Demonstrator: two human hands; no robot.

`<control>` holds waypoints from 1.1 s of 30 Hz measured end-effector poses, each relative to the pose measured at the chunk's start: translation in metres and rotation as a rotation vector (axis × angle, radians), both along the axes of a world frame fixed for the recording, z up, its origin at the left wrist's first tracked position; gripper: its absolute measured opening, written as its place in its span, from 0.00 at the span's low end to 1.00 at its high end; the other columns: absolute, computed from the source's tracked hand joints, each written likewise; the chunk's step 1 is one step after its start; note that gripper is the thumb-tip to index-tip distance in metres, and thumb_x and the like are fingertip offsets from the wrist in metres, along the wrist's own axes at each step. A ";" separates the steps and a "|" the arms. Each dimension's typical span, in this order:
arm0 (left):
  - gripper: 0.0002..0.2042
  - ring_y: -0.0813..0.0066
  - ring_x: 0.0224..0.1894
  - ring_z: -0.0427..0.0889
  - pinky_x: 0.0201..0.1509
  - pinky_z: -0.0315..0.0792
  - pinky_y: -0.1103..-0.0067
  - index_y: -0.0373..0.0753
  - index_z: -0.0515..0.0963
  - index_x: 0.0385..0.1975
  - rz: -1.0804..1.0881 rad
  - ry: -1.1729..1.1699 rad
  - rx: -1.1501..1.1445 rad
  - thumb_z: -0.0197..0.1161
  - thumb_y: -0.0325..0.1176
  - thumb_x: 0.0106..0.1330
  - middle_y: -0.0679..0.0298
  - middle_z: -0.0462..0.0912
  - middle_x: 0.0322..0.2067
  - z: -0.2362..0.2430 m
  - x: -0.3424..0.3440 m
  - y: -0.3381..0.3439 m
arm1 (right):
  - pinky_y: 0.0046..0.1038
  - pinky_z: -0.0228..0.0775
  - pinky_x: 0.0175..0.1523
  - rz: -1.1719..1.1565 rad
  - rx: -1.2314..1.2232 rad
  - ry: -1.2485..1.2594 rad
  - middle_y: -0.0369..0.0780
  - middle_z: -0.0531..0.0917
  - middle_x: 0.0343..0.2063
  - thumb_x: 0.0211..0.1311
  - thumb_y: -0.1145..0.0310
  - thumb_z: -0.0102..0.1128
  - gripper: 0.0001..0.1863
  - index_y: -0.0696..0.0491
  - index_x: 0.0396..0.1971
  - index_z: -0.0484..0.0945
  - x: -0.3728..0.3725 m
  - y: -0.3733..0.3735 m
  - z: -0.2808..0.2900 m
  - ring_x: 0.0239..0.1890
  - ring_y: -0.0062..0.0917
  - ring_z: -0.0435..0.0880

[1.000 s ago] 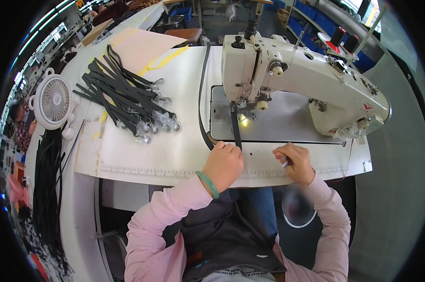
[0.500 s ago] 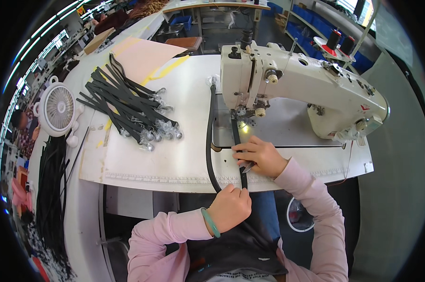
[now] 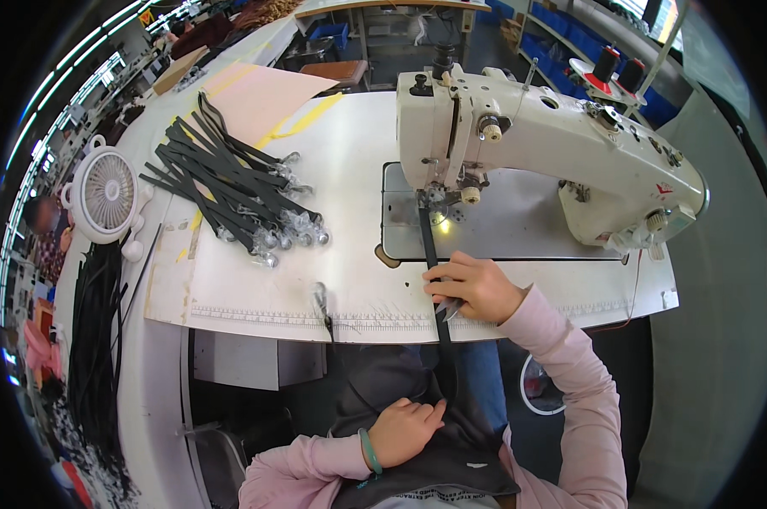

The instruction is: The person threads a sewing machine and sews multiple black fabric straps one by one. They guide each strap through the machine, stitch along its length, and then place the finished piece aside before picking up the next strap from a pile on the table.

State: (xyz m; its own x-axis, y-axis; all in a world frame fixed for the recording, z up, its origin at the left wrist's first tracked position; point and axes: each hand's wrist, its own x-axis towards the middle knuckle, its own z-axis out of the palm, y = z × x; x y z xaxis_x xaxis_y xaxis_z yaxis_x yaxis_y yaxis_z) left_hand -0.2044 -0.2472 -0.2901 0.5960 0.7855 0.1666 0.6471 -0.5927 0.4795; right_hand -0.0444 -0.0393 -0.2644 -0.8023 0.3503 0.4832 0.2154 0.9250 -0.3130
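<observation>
A narrow black strap (image 3: 430, 242) runs from under the presser foot of the white sewing machine (image 3: 528, 119), over the table's front edge and down to my lap. My right hand (image 3: 477, 288) rests on the table with fingertips on the strap; a small pointed metal tool, apparently thread snips (image 3: 451, 309), is tucked in its grip. Down at my lap, my left hand (image 3: 406, 433) is closed at the strap's lower stretch, which it seems to pinch. A clear-wrapped strap end (image 3: 320, 299) lies near the front edge, its black part hanging over.
Several black straps with clear-wrapped ends (image 3: 239, 187) are piled on the left of the table (image 3: 358, 229). Beyond them lies a pink sheet (image 3: 260, 97). At far left are a white fan (image 3: 105, 193) and a hanging bundle of black strips (image 3: 93, 331). Thread spools (image 3: 606, 66) stand behind the machine.
My left hand has drawn down and toward me, off the table edge to my lap. The clear-wrapped strap end has come from beside the machine to the front edge. My right hand stays nearly in place.
</observation>
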 end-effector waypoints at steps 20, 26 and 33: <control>0.12 0.68 0.28 0.76 0.31 0.72 0.76 0.33 0.77 0.30 0.088 -0.258 0.373 0.65 0.23 0.43 0.62 0.77 0.27 0.044 -0.045 0.098 | 0.27 0.72 0.29 0.224 -0.076 0.004 0.37 0.76 0.31 0.39 0.74 0.63 0.10 0.54 0.26 0.74 0.000 -0.011 0.007 0.29 0.29 0.77; 0.15 0.62 0.48 0.72 0.51 0.67 0.71 0.34 0.75 0.39 0.098 0.004 0.412 0.60 0.27 0.49 0.59 0.75 0.43 0.017 -0.051 0.174 | 0.27 0.72 0.30 0.188 -0.069 0.010 0.38 0.77 0.32 0.38 0.77 0.62 0.11 0.55 0.27 0.74 -0.003 -0.011 0.007 0.31 0.29 0.78; 0.15 0.63 0.43 0.75 0.46 0.71 0.74 0.35 0.78 0.34 0.018 -0.097 0.241 0.66 0.34 0.46 0.59 0.77 0.40 0.022 -0.057 0.225 | 0.28 0.72 0.32 0.138 -0.049 -0.008 0.39 0.77 0.35 0.38 0.77 0.63 0.15 0.57 0.31 0.74 0.002 -0.012 0.007 0.33 0.30 0.77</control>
State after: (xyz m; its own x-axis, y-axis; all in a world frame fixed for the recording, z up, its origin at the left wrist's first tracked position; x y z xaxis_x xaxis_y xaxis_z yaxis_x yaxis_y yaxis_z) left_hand -0.2619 -0.0226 -0.2685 0.5546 0.7265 0.4058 0.6163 -0.6863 0.3863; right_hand -0.0425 -0.0511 -0.2571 -0.8481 0.2595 0.4620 0.0899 0.9297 -0.3571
